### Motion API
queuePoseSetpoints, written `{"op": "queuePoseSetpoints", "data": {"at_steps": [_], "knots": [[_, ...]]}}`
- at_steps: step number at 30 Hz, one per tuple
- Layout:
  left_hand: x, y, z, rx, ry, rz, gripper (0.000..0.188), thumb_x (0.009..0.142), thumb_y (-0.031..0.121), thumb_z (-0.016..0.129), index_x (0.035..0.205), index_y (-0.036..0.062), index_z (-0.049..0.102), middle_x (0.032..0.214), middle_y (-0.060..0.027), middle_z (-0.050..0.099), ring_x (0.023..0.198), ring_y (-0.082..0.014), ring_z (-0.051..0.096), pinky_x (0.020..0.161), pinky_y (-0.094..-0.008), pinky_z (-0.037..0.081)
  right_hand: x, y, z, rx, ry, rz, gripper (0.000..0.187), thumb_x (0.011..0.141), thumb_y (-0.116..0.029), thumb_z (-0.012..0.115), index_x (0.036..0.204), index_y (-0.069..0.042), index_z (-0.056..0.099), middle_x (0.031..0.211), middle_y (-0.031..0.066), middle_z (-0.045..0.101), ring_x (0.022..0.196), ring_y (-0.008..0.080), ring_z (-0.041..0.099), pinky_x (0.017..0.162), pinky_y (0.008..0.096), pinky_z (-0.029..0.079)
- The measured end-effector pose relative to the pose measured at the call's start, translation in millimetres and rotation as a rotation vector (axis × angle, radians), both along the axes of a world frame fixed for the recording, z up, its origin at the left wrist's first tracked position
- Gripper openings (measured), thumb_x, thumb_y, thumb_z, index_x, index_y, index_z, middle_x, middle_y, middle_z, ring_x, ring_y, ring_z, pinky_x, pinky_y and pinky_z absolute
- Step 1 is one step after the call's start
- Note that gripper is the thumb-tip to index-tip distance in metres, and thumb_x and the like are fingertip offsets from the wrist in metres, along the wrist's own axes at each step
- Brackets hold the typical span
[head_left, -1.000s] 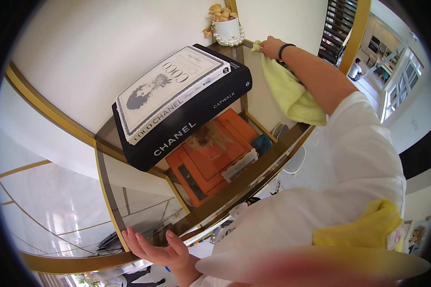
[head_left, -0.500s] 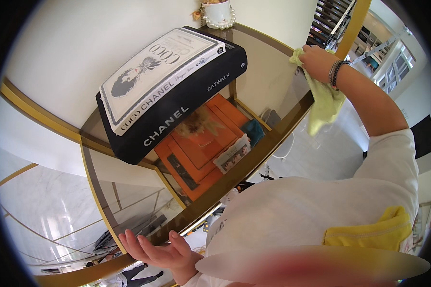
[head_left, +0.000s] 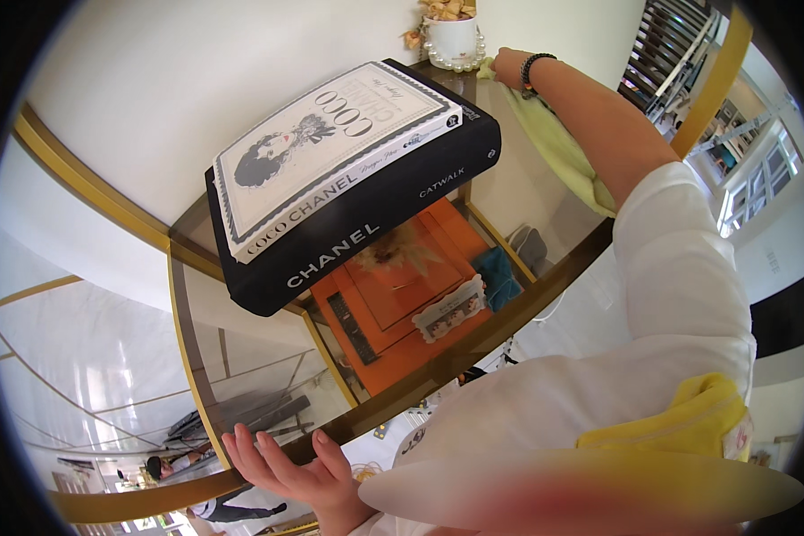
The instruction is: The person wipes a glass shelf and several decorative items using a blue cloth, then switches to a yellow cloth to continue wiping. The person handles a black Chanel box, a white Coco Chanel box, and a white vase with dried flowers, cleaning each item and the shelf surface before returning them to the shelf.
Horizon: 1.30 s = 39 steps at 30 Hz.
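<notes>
My right hand (head_left: 509,69) is closed on one end of a pale yellow-green cloth (head_left: 558,152), at the far corner of a tinted glass shelf. The cloth's loose part trails along the glass beneath my forearm. Just left of that hand stands a white pot (head_left: 454,43) with dried flowers and a string of pearls round it. Two stacked books lie on the shelf: a white one (head_left: 330,147) on top of a thick black one (head_left: 375,214). Near the shelf's front left, my left hand (head_left: 290,469) is held palm up, empty, with its fingers apart.
Through the glass show an orange box (head_left: 411,286), a small scalloped frame (head_left: 449,308) and a teal cloth (head_left: 498,277) lower down. A gold metal frame (head_left: 121,201) edges the shelf, against a white wall. A second, bright yellow cloth (head_left: 665,424) hangs at my clothing.
My right hand has moved from the shelf's right edge to the far corner beside the pot, drawing the cloth onto the glass. The left hand stays open in about the same place.
</notes>
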<state>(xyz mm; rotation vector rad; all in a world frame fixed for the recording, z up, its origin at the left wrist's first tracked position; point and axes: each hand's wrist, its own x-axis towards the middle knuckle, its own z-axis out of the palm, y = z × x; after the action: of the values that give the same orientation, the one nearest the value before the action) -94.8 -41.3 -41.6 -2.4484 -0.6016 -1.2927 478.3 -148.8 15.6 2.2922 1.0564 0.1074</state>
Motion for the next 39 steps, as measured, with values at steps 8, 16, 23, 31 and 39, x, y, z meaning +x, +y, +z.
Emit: {"op": "queuePoseSetpoints", "data": {"at_steps": [8, 16, 23, 31, 39], "knots": [[7, 0, 1, 0.012, -0.054, -0.032, 0.046, 0.086, 0.026, 0.050, 0.122, -0.0009, 0.043, 0.126, -0.0191, 0.042, 0.119, -0.0370, 0.037, 0.095, -0.0498, 0.032, -20, -3, -1, 0.334, 0.023, -0.039, 0.034, 0.074, -0.014, 0.060, 0.107, -0.007, 0.059, 0.105, 0.0155, 0.057, 0.097, 0.0325, 0.056, 0.078, 0.0400, 0.048], [7, 3, 0, 0.014, -0.090, -0.063, 0.047, 0.086, 0.032, 0.051, 0.119, -0.0014, 0.045, 0.122, -0.0209, 0.044, 0.117, -0.0410, 0.038, 0.091, -0.0511, 0.036, -153, -113, 1, 0.392, 0.099, 0.095, 0.033, 0.087, -0.021, 0.046, 0.117, -0.008, 0.050, 0.109, 0.0155, 0.045, 0.093, 0.0317, 0.052, 0.085, 0.0424, 0.043], [4, 5, 1, 0.003, -0.069, -0.065, 0.048, 0.087, 0.035, 0.049, 0.121, 0.0010, 0.044, 0.123, -0.0210, 0.043, 0.117, -0.0412, 0.038, 0.091, -0.0529, 0.035, -240, -170, 9, 0.571, 0.238, 0.267, 0.035, 0.079, -0.010, 0.056, 0.114, -0.009, 0.053, 0.106, 0.0148, 0.046, 0.094, 0.0312, 0.050, 0.085, 0.0389, 0.042], [8, 5, 2, 0.032, -0.080, -0.065, 0.046, 0.087, 0.032, 0.050, 0.121, 0.0008, 0.046, 0.126, -0.0176, 0.044, 0.119, -0.0352, 0.039, 0.096, -0.0489, 0.033, -155, -69, -3, 0.521, 0.263, 0.318, 0.031, 0.079, -0.007, 0.054, 0.109, -0.006, 0.056, 0.109, 0.0165, 0.045, 0.101, 0.0308, 0.047, 0.089, 0.0383, 0.040], [9, 3, 3, 0.038, -0.032, 0.021, 0.048, 0.087, 0.035, 0.049, 0.119, -0.0002, 0.046, 0.122, -0.0210, 0.044, 0.117, -0.0415, 0.038, 0.090, -0.0522, 0.035, -85, 37, 5, 0.390, 0.161, 0.313, 0.029, 0.078, -0.023, 0.056, 0.106, -0.017, 0.062, 0.108, 0.0174, 0.051, 0.097, 0.0343, 0.055, 0.083, 0.0405, 0.044]]}}
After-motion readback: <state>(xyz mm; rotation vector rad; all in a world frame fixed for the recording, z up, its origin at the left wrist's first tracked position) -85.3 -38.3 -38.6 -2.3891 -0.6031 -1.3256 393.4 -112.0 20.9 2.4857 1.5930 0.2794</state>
